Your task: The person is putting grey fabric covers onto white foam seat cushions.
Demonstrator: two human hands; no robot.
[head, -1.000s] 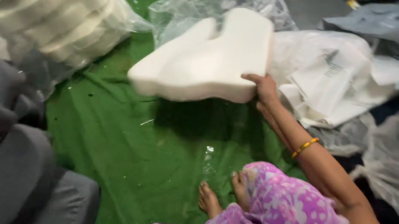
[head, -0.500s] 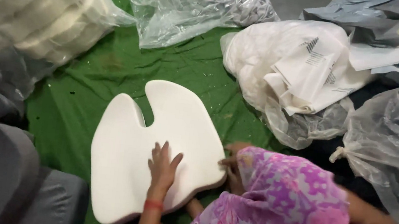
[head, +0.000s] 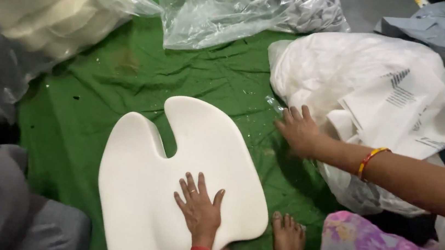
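Foam cushion [head: 172, 180] under left hand's [head: 199, 212] flat fingers [head: 189, 185]

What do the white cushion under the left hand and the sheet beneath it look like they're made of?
White cushion: likely moulded foam, with a matte, smooth skin, rounded edges and a U-shaped notch; the left hand lies flat on it. Green sheet: looks like thin woven or tarp-like cloth, dull and creased all over.
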